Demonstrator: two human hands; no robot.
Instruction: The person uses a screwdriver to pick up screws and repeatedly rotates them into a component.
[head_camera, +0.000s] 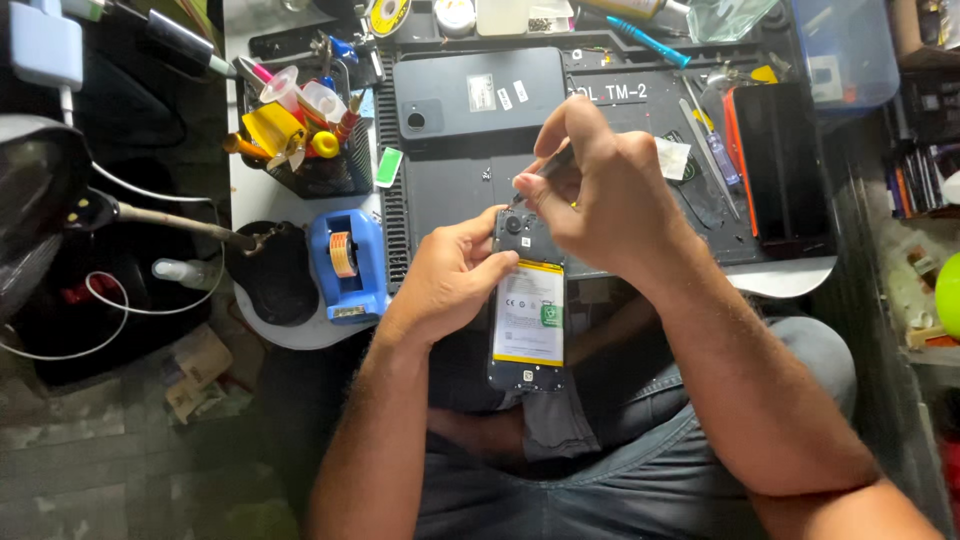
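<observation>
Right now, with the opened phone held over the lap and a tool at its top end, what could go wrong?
1. The tool in the right hand could slip and gouge parts near the camera.
2. The opened phone hangs off the table edge, gripped only by the left hand; it might drop.
3. A slip toward the battery could puncture it.

Opened phone (527, 320) between hands
</observation>
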